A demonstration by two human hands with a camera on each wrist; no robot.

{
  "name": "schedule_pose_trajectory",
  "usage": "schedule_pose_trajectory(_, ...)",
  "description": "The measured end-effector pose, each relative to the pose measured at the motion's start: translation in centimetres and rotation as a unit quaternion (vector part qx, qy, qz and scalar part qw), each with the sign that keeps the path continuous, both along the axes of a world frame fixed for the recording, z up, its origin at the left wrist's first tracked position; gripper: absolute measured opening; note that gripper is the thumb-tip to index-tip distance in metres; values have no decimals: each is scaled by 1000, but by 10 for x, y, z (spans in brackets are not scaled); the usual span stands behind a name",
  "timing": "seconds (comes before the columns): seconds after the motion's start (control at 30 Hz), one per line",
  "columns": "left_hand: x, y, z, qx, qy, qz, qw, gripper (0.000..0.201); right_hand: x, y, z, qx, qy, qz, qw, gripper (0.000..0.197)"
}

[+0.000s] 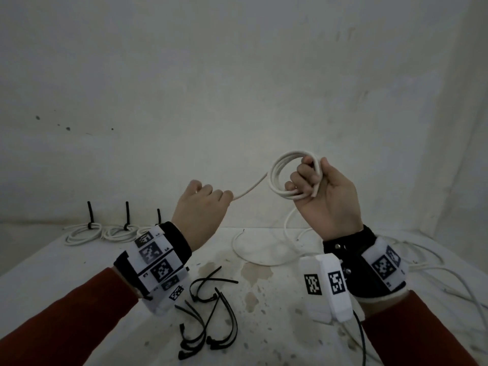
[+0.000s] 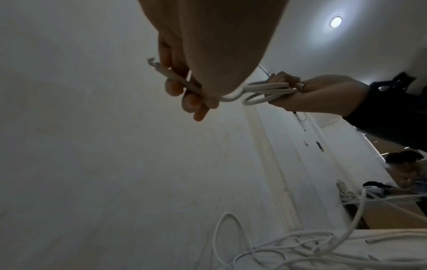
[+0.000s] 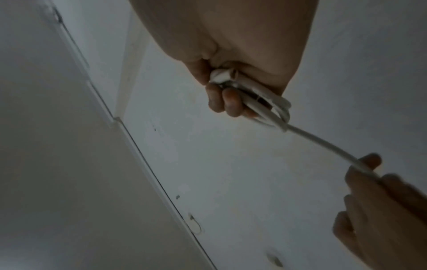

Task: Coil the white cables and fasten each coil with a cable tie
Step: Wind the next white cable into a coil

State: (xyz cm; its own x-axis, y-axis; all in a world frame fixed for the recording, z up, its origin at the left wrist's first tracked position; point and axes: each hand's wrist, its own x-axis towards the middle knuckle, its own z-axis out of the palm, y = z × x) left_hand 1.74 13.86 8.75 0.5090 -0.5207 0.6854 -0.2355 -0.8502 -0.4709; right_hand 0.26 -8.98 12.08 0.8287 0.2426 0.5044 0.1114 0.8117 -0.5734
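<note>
Mid-coil — right hand (image 1: 326, 192) grips the cable loops (image 1: 284, 177) held above the surface; left hand (image 1: 202, 204) fingers closed round the free tail. Next, probably: lay the tail in as one more loop, then take a cable tie (image 1: 211, 282) — several lie below.

Dim, greyish light fills every view, a round ceiling lamp (image 2: 335, 21) glares in the left wrist view, noise softens the shadows, wide-angle bending curves the edges, and both wrist views blur.

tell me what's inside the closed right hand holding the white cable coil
The right hand grips several loops of the round white cable coil and a cut cable end. How many strands cross the palm is hidden by the curled fingers.
</note>
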Motion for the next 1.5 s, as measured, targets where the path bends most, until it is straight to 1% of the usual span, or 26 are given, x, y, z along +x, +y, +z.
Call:
schedule_pose_trajectory(0.07,0,-2,-2,-2,-27,-51,998,16,1,1,2,39,0,15,999,32)
schedule_pose_trajectory(0.13,-5,-6,-3,-13,-19,-87,996,21,2,5,5,62,-4,2,998,29)
schedule_pose_trajectory(0.17,-8,-8,-4,-23,-5,-98,995,30,2,8,8,65,-9,-12,998,27)
schedule_pose_trajectory(0.2,-10,-9,-6,-30,7,-110,993,43,2,12,10,66,-15,-28,997,25)
schedule_pose_trajectory(0.23,-12,-11,-6,-35,19,-117,992,51,3,16,13,68,-18,-48,996,23)
schedule_pose_trajectory(0.3,-17,-15,-6,-34,18,-129,991,57,4,25,16,62,-21,-111,992,20)
schedule_pose_trajectory(0.4,-23,-20,-6,-35,12,-136,990,58,7,38,16,5,-37,-212,977,17)
schedule_pose_trajectory(0.47,-25,-22,-7,-39,17,-144,989,57,9,45,15,-46,-60,-272,959,16)
schedule_pose_trajectory(0.53,-29,-23,-6,-45,24,-151,987,54,12,51,13,-103,-87,-341,930,19)
schedule_pose_trajectory(0.6,-32,-24,-5,-53,32,-154,986,48,16,57,9,-171,-123,-392,896,15)
schedule_pose_trajectory(0.7,-37,-22,-2,-54,26,-157,986,34,21,59,1,-310,-168,-424,834,11)
schedule_pose_trajectory(0.77,-39,-17,2,-45,0,-151,988,28,23,56,-4,-431,-202,-423,771,14)
schedule_pose_trajectory(0.83,-39,-11,7,-38,-31,-150,987,14,21,53,-8,-548,-242,-384,703,18)
schedule_pose_trajectory(0.87,-38,-7,10,-36,-45,-159,986,6,19,52,-10,-593,-256,-357,675,22)
schedule_pose_trajectory(0.9,-37,-4,12,-36,-56,-165,984,5,16,52,-12,-620,-260,-329,663,27)
schedule_pose_trajectory(0.93,-35,-1,13,-36,-64,-168,983,7,13,50,-14,-629,-254,-303,669,32)
schedule_pose_trajectory(1.0,-30,2,14,-51,-72,-168,982,11,8,49,-17,-613,-237,-259,708,43)
schedule_pose_trajectory(1.07,-27,1,14,-97,-63,-175,978,21,3,49,-18,-600,-226,-249,726,59)
schedule_pose_trajectory(1.1,-26,0,14,-130,-52,-184,973,26,1,50,-18,-594,-217,-250,733,64)
schedule_pose_trajectory(1.13,-24,0,14,-161,-36,-198,966,30,-1,51,-17,-582,-202,-252,746,66)
schedule_pose_trajectory(1.2,-21,0,12,-221,11,-235,947,29,-4,53,-14,-546,-164,-258,780,68)
schedule_pose_trajectory(1.23,-21,-1,10,-252,40,-258,932,26,-5,55,-13,-530,-147,-263,793,69)
schedule_pose_trajectory(1.3,-22,-6,6,-323,98,-296,894,22,-4,58,-12,-495,-113,-280,815,70)
schedule_pose_trajectory(1.37,-26,-13,4,-396,146,-302,855,19,-3,62,-14,-469,-83,-312,822,69)
schedule_pose_trajectory(1.4,-27,-16,2,-419,156,-295,845,18,-4,64,-15,-464,-77,-335,817,69)
schedule_pose_trajectory(1.5,-26,-25,-2,-443,141,-276,841,20,-4,69,-17,-459,-89,-419,778,69)
